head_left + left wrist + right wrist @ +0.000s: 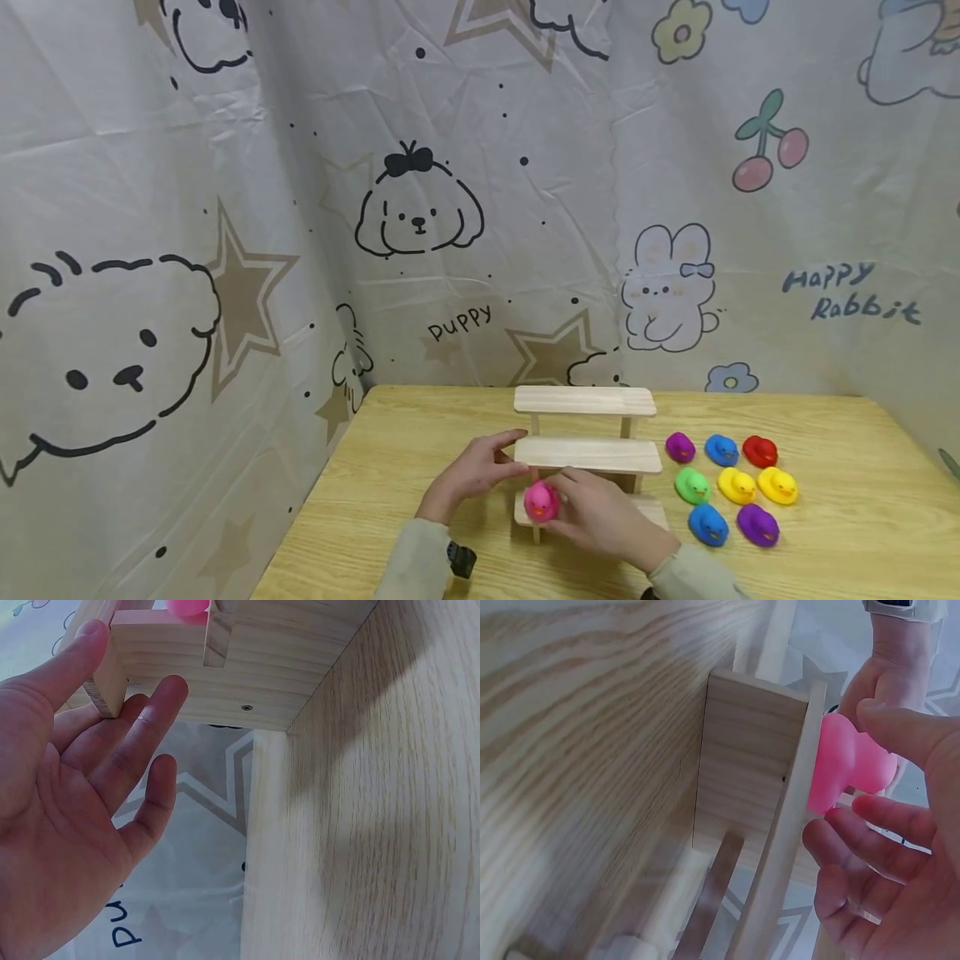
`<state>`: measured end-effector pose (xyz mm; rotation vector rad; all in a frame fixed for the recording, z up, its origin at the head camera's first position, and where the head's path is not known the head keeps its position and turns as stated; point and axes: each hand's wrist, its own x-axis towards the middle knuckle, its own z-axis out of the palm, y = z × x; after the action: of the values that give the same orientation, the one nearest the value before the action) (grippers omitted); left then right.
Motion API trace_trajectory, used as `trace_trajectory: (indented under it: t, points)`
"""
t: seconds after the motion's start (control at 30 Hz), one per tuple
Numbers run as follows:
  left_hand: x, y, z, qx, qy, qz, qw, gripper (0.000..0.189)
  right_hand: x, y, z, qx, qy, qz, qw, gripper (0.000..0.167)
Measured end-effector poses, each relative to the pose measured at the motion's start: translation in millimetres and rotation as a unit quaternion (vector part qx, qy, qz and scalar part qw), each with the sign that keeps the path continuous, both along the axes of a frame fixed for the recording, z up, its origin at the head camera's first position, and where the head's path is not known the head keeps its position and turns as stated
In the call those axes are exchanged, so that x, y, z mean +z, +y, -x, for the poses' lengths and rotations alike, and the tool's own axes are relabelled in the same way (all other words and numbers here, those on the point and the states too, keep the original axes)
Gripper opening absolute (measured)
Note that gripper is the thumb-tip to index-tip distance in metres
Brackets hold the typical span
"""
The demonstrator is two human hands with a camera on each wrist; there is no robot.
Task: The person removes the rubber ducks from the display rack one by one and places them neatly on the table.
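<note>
A pink rubber duck (540, 502) is at the left end of the lowest board of a small three-tier wooden shelf (587, 454). My right hand (603, 515) pinches this duck between thumb and fingers; in the right wrist view the duck (840, 761) touches the board. At the left end of the middle board, my left hand (476, 471) holds the shelf. The left wrist view shows the thumb on one side of the board's end and fingers of the left hand (82, 772) on the other. Part of the lowest board is hidden behind my right hand.
Right of the shelf, several rubber ducks stand in rows on the wooden table (847, 467), among them a red duck (761, 451), a green duck (692, 486) and a purple duck (759, 525). A printed curtain (525, 275) hangs behind and left of the table.
</note>
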<state>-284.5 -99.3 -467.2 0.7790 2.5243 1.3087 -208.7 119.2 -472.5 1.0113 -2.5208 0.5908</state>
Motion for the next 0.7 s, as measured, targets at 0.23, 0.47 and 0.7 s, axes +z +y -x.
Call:
trace_trajectory:
  t: [0.23,0.47,0.7]
  points:
    - [1.7,0.4,-0.9,0.004,-0.005,0.006,1.0000,0.052,-0.8,-5.8,-0.2,-0.016,-0.005,-0.004,0.9998,0.040]
    - [1.4,-0.2,-1.2,0.003,0.000,0.006,1.0000,0.052,-3.5,-9.0,1.2,-0.024,0.013,0.001,0.9996,0.036]
    - [-0.3,1.0,-0.4,-0.002,-0.005,-0.006,1.0000,0.052,-4.8,-9.6,1.9,-0.029,0.019,-0.002,0.9994,0.030]
